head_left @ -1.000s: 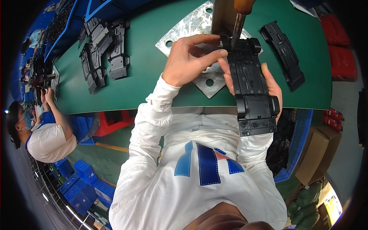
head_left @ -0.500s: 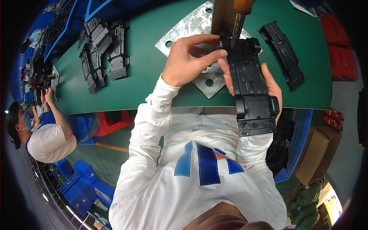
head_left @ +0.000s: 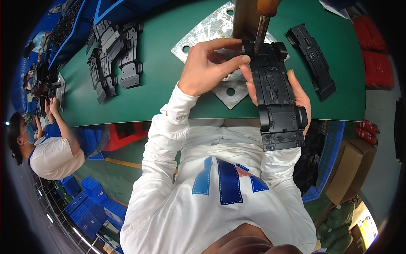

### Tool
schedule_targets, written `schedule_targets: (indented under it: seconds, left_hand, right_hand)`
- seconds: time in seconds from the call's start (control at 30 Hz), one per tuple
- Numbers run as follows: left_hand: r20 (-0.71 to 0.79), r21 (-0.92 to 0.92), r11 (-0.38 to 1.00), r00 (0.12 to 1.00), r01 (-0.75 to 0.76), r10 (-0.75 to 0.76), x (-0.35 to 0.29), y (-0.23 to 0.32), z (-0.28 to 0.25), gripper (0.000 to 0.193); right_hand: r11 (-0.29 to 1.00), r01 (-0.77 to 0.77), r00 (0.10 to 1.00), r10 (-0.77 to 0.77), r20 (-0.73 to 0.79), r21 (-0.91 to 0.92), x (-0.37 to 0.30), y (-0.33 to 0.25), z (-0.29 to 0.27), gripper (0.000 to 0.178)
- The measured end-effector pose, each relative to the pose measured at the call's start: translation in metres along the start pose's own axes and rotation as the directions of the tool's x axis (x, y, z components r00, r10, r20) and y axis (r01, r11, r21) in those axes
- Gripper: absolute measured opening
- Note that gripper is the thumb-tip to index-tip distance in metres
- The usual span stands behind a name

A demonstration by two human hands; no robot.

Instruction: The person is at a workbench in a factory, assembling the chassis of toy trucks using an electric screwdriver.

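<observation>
A long black molded plastic part with raised side flanges hangs over the table's near edge, tilted slightly. From below, my right hand grips it, thumb along one side and fingertips showing on the other. My left hand closes thumb and forefinger about the far left corner of the same part; its other fingers are partly hidden. Over that far end stands a metal rod with an orange-brown handle, its tip down at the part. Whether the tip touches the plastic, I cannot tell.
Behind the rod rises a brown metal post on a scuffed steel plate with holes. One similar black part lies at right, several more at left on the green table. A masked co-worker sits far left, beside blue bins.
</observation>
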State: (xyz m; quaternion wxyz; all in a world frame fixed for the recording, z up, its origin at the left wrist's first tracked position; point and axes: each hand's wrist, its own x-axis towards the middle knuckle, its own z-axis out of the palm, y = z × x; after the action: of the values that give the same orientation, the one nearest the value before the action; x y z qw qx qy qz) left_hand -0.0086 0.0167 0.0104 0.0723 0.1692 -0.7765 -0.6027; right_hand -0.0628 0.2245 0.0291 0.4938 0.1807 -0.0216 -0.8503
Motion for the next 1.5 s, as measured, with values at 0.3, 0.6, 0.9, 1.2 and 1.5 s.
schedule_targets:
  seconds: [0.3,0.6,0.9,1.2,1.5]
  left_hand:
    - [0.015,-0.008,0.999,0.999,-0.045,0.045,0.0,-0.002,0.001,0.048]
    - [0.002,-0.002,1.0,1.0,-0.003,0.003,-0.003,0.001,0.0,0.054]
    - [0.092,0.176,0.984,0.995,0.008,-0.025,-0.029,0.0,-0.003,0.042]
    - [0.31,-0.245,0.963,0.95,0.109,-0.029,-0.092,0.006,-0.016,0.074]
    - [0.249,-0.486,0.864,0.968,0.131,-0.007,-0.136,0.012,-0.011,0.105]
  right_hand:
    - [0.998,0.031,1.0,-0.031,0.0,-0.057,0.001,0.003,0.003,0.061]
    - [0.997,0.033,0.999,-0.035,-0.025,-0.076,-0.002,0.003,0.002,0.059]
    - [0.999,0.023,0.996,-0.026,-0.084,-0.033,-0.019,0.014,-0.02,0.057]
    - [0.301,0.245,0.93,-0.341,0.136,-0.921,-0.054,0.056,-0.033,0.055]
    - [-0.067,0.431,0.87,-0.233,0.434,-0.9,-0.065,0.081,-0.036,0.07]
